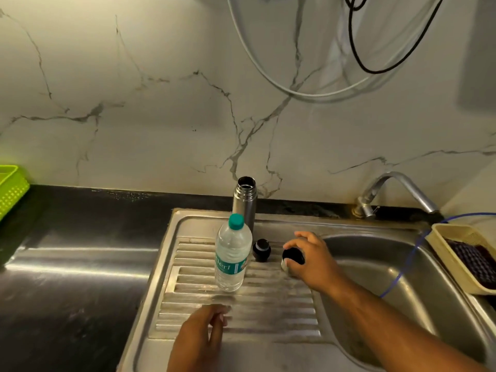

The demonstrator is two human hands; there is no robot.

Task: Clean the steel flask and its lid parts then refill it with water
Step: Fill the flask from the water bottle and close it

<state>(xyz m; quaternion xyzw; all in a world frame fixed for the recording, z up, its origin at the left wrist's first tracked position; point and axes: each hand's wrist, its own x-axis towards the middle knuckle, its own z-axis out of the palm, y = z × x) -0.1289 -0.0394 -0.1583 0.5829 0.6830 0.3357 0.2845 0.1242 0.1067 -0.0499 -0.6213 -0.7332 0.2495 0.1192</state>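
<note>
We saw a lime-green perforated basket at the left edge on the black countertop. At the right edge, a beige tray held a dark cloth. A white hose and a black cable looped across the veined marble wall in the upper right. A thin blue tube crossed the lower right.

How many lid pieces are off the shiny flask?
2. The black stopper sits on the drainboard beside the plastic bottle; the cup lid is gripped in the right hand next to it. None looks hidden.
</note>
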